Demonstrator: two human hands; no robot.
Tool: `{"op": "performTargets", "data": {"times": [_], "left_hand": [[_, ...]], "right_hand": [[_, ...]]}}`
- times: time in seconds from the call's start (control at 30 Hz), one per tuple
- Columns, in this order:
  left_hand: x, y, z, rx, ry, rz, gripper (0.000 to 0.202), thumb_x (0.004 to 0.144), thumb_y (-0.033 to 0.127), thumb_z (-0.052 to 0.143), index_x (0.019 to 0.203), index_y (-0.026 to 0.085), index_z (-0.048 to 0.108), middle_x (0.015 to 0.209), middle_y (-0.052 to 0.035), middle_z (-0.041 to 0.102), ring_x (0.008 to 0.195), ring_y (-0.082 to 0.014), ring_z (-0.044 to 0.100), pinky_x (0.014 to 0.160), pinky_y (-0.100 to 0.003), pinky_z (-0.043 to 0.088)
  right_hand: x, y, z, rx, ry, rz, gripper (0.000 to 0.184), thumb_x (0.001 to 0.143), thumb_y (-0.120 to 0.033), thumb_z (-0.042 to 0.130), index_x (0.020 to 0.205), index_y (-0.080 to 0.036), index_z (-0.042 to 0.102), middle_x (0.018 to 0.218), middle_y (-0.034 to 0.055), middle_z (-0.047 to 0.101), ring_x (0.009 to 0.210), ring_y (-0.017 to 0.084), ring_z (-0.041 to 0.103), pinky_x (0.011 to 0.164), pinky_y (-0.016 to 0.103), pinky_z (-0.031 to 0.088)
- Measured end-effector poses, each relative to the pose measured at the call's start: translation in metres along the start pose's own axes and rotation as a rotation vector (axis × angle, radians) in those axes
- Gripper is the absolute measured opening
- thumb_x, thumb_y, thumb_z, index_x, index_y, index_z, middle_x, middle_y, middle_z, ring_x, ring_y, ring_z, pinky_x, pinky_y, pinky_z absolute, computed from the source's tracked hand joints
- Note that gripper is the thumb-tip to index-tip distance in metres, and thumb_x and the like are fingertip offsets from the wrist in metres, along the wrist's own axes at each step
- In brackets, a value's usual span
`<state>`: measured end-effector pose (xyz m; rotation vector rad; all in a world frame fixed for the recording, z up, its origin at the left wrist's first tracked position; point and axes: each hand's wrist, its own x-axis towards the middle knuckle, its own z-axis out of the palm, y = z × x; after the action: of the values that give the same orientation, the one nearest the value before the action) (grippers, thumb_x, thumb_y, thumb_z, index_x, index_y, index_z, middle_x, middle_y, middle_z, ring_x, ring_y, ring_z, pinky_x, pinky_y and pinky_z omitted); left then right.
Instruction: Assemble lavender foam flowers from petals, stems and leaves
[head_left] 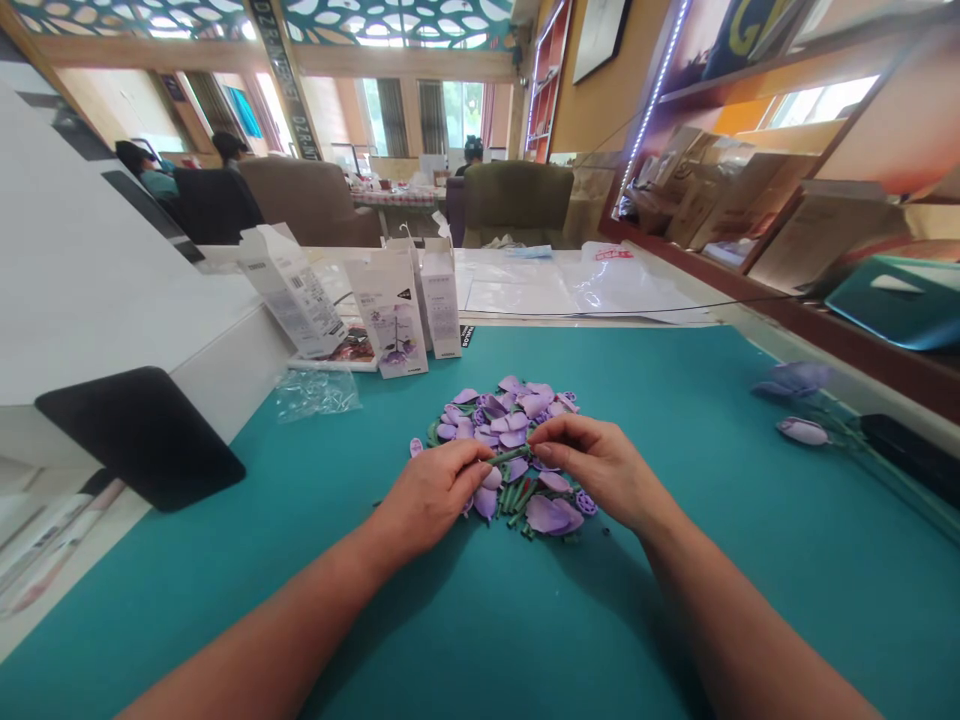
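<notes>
At the far left I see a black pad point(142, 440) lying over the edge of the teal mat point(750, 600). Just past it are a clear plastic bag point(315, 392) and a cluster of opened white boxes point(390, 320) standing along the mat's back edge. Closer in, the left hand point(427, 495) is curled, with thumb and forefinger pinched on the left end of a short green stem point(508, 455). From my view the stem lies nearly level and bridges the small gap between the two hands. It sits just over the near side of a pile of purple petals point(517, 410) mixed with loose green rods point(517, 497). The right hand point(600, 465) grips the stem's right end between thumb and fingertips, its other fingers folded in. Well apart at the mat's right edge lie two purple flower buds point(802, 430).
</notes>
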<state>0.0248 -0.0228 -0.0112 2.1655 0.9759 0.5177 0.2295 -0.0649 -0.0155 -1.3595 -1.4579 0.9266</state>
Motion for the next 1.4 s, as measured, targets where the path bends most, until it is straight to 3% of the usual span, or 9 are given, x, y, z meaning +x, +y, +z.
{"op": "performTargets", "data": {"times": [0.2, 0.43, 0.7, 1.03, 1.4], "left_hand": [[-0.001, -0.001, 0.001, 0.024, -0.012, 0.027, 0.02, 0.09, 0.032, 0.046, 0.09, 0.021, 0.063, 0.086, -0.0022, 0.065, 0.083, -0.0197, 0.056, 0.069, -0.027, 0.037], [-0.005, 0.0, 0.005, 0.093, -0.037, 0.091, 0.024, 0.094, 0.033, 0.041, 0.094, 0.021, 0.062, 0.09, -0.0027, 0.066, 0.081, -0.0187, 0.057, 0.071, -0.027, 0.038], [-0.005, 0.0, 0.005, 0.115, -0.03, 0.085, 0.023, 0.094, 0.032, 0.04, 0.089, 0.021, 0.06, 0.086, -0.0026, 0.065, 0.078, -0.0183, 0.056, 0.067, -0.026, 0.036], [-0.005, -0.001, 0.007, 0.118, -0.027, 0.058, 0.026, 0.094, 0.034, 0.039, 0.082, 0.02, 0.059, 0.08, -0.0027, 0.063, 0.075, -0.0185, 0.055, 0.066, -0.027, 0.034], [-0.005, 0.002, 0.007, 0.038, -0.032, 0.049, 0.029, 0.093, 0.034, 0.038, 0.072, 0.02, 0.053, 0.073, -0.0022, 0.059, 0.071, -0.018, 0.052, 0.064, -0.027, 0.033]], "right_hand": [[-0.001, 0.002, 0.005, -0.071, 0.026, -0.045, 0.012, 0.075, -0.03, 0.062, 0.076, -0.02, 0.067, 0.069, -0.0003, 0.066, 0.064, 0.013, 0.058, 0.058, 0.026, 0.045], [-0.006, 0.007, 0.025, -0.198, 0.032, -0.184, 0.01, 0.08, -0.023, 0.057, 0.077, -0.021, 0.067, 0.074, 0.001, 0.068, 0.071, 0.015, 0.06, 0.066, 0.027, 0.046], [-0.006, 0.012, 0.03, -0.024, 0.046, -0.067, 0.012, 0.077, -0.03, 0.062, 0.081, -0.02, 0.069, 0.075, 0.0011, 0.07, 0.069, 0.016, 0.062, 0.062, 0.027, 0.049], [-0.006, 0.01, 0.029, -0.174, 0.071, -0.138, 0.008, 0.078, -0.023, 0.062, 0.075, -0.02, 0.069, 0.073, 0.0014, 0.071, 0.069, 0.016, 0.063, 0.062, 0.026, 0.047], [-0.007, 0.007, 0.032, -0.106, 0.082, -0.101, 0.007, 0.076, -0.021, 0.063, 0.07, -0.021, 0.067, 0.071, 0.0001, 0.071, 0.067, 0.015, 0.063, 0.061, 0.025, 0.046]]}}
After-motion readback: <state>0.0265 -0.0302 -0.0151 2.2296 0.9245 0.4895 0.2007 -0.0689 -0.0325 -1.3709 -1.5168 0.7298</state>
